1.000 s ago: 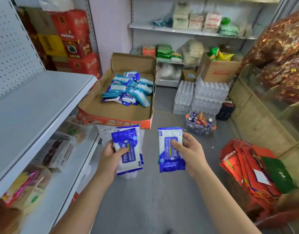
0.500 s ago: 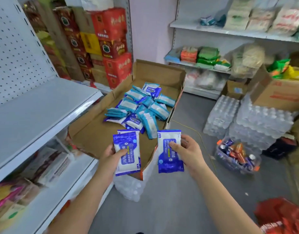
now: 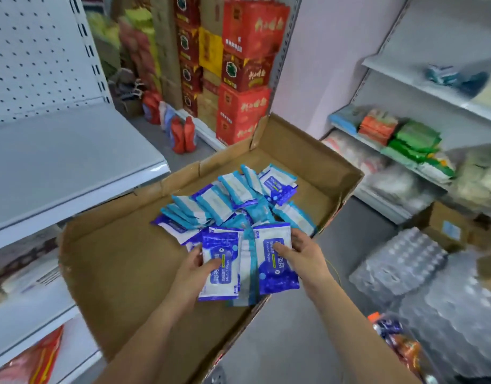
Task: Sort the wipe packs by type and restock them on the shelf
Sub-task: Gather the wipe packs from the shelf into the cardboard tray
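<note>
My left hand [image 3: 193, 268] grips a dark blue and white alcohol wipe pack [image 3: 220, 268] by its left edge. My right hand [image 3: 301, 253] holds a second dark blue pack [image 3: 272, 268] by its right side. Both packs are upright, side by side, over the near part of an open cardboard box [image 3: 119, 261]. A light blue pack [image 3: 247, 273] shows between them; I cannot tell if a hand holds it. Several more packs, light blue and dark blue, lie in a heap [image 3: 233, 198] in the box.
A bare grey shelf [image 3: 58, 159] with a pegboard back runs along the left, with stocked shelves below it. Red cartons [image 3: 244, 79] are stacked at the back. Shelves with goods stand on the right, above shrink-wrapped bottled water [image 3: 399, 261] on the floor.
My view has moved forward and to the left, closer over the box. Both hands, each still holding its pack, now hover above the box and sit closer together.
</note>
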Demonstrator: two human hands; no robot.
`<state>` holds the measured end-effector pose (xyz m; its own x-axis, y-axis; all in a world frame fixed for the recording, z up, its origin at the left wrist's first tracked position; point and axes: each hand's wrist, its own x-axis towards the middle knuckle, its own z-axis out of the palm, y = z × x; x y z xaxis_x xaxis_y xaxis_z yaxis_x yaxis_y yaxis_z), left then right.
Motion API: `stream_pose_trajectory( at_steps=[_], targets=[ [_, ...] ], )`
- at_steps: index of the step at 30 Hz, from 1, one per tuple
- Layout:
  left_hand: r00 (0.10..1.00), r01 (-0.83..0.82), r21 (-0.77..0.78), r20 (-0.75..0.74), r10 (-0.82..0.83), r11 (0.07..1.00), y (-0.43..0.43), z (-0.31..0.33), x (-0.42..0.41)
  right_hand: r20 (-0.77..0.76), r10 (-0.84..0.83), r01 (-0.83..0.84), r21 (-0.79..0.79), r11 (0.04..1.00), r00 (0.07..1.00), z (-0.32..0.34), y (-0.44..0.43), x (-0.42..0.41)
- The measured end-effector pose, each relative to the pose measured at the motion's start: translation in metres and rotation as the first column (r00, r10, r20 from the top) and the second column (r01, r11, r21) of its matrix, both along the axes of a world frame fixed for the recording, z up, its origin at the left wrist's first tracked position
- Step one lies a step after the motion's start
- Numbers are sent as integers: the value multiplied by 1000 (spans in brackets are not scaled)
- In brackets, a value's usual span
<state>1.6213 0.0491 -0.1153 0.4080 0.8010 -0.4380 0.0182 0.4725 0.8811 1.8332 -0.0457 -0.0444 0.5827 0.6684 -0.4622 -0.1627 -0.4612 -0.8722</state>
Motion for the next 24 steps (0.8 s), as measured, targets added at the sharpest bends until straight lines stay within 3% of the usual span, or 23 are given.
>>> stream_pose_trajectory(
  at_steps=[7, 12, 18, 24],
  targets=[
    [992, 36, 91, -121, -25, 995, 23, -12, 58, 80, 178, -174, -48, 984, 981, -26, 49, 80],
    [981, 93, 167, -182, -62, 982, 29, -10, 99, 214, 387, -376, -91, 922, 897, -62, 85, 128],
    [913, 74, 205, -407, 16, 976, 31, -24, 151, 213, 559, -547, -118, 829, 801, -83, 118, 185],
    [788, -14, 272, -589, 178, 962, 25, -19, 185, 306, 686, -651, -222, 726, 661, -88, 141, 222]
  ],
)
